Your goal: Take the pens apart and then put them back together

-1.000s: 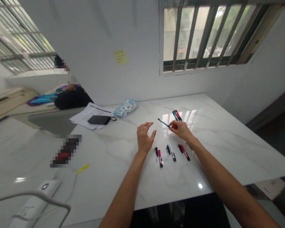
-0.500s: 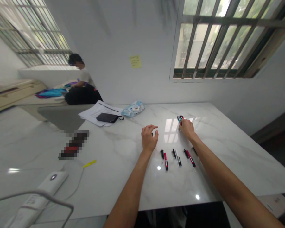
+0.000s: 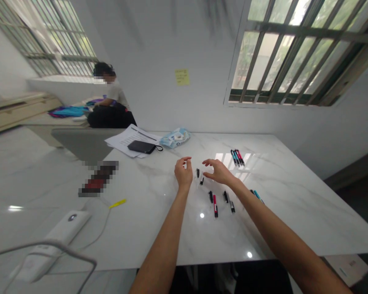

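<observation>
Where barred windows shine, marble tabletop, pens

Head-worn view — looking forward and down, close above the left hand and right hand

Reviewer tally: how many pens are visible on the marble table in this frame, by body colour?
Red pens: 2
Teal pens: 2
Black pen: 1
Clear or silver pens: 2
Total: 7 visible; the right forearm may hide more.
</observation>
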`<act>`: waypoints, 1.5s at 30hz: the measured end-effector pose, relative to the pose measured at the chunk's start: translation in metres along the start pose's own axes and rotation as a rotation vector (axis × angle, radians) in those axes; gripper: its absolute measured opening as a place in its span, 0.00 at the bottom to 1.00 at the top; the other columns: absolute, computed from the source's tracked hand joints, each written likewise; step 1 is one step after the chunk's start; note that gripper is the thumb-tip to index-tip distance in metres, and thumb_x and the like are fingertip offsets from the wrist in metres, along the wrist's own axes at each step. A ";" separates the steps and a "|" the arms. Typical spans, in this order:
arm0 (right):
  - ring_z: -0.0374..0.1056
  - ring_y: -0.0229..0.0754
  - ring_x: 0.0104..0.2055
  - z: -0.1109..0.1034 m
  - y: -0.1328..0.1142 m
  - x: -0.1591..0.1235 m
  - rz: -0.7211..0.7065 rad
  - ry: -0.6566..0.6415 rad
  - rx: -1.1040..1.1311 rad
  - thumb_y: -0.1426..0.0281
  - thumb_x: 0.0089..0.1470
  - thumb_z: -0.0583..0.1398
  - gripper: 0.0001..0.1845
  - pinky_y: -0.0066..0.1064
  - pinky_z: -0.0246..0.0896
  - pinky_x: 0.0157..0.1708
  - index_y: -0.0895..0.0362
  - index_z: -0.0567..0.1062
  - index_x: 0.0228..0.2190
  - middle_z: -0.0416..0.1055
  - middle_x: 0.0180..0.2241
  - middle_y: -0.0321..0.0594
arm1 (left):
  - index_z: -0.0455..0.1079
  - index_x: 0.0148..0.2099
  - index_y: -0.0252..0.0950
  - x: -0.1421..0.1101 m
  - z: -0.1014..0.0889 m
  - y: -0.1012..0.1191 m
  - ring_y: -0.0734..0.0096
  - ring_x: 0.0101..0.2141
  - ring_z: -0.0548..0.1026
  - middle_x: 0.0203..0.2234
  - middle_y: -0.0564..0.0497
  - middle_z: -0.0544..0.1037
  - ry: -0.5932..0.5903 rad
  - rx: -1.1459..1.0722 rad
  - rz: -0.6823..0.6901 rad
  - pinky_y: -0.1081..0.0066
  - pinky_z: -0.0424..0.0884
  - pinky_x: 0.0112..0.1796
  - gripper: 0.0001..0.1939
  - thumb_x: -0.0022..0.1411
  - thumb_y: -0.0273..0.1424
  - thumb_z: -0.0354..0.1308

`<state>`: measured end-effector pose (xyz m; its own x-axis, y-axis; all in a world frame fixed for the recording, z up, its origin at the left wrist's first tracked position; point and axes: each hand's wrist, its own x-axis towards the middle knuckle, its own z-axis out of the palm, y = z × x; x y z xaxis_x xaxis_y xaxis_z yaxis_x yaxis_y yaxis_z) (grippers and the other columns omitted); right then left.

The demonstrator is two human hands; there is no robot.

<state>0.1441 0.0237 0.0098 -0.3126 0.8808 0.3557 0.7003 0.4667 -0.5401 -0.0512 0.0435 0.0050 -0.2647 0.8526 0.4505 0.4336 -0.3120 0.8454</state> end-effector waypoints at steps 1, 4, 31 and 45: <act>0.71 0.49 0.49 0.005 -0.004 0.003 -0.009 -0.017 0.009 0.69 0.52 0.70 0.26 0.41 0.63 0.53 0.55 0.75 0.53 0.77 0.46 0.44 | 0.78 0.44 0.38 0.001 0.000 -0.002 0.65 0.41 0.77 0.42 0.47 0.82 0.002 -0.010 -0.014 0.67 0.72 0.41 0.11 0.68 0.31 0.54; 0.69 0.50 0.51 0.017 -0.009 0.011 0.007 -0.070 0.018 0.71 0.50 0.71 0.30 0.42 0.63 0.54 0.55 0.74 0.55 0.78 0.48 0.45 | 0.78 0.44 0.38 0.002 0.001 -0.005 0.65 0.40 0.77 0.41 0.47 0.82 0.012 -0.036 -0.042 0.68 0.72 0.41 0.11 0.67 0.31 0.54; 0.72 0.46 0.45 0.039 -0.011 0.024 0.014 0.181 0.120 0.74 0.53 0.68 0.31 0.40 0.67 0.49 0.52 0.71 0.58 0.77 0.48 0.43 | 0.79 0.49 0.37 0.005 0.005 -0.028 0.66 0.32 0.80 0.34 0.46 0.83 -0.165 -0.159 -0.272 0.69 0.74 0.35 0.15 0.61 0.36 0.63; 0.76 0.42 0.34 0.007 0.011 -0.013 0.258 0.289 0.475 0.69 0.52 0.64 0.12 0.33 0.69 0.38 0.54 0.80 0.40 0.79 0.34 0.38 | 0.78 0.42 0.39 -0.012 0.011 0.003 0.69 0.33 0.77 0.37 0.50 0.83 -0.305 -0.041 -0.087 0.69 0.73 0.38 0.08 0.59 0.26 0.62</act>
<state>0.1516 0.0180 -0.0061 0.0627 0.9438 0.3246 0.3471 0.2844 -0.8937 -0.0373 0.0366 -0.0008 -0.0262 0.9613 0.2744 0.3843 -0.2437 0.8904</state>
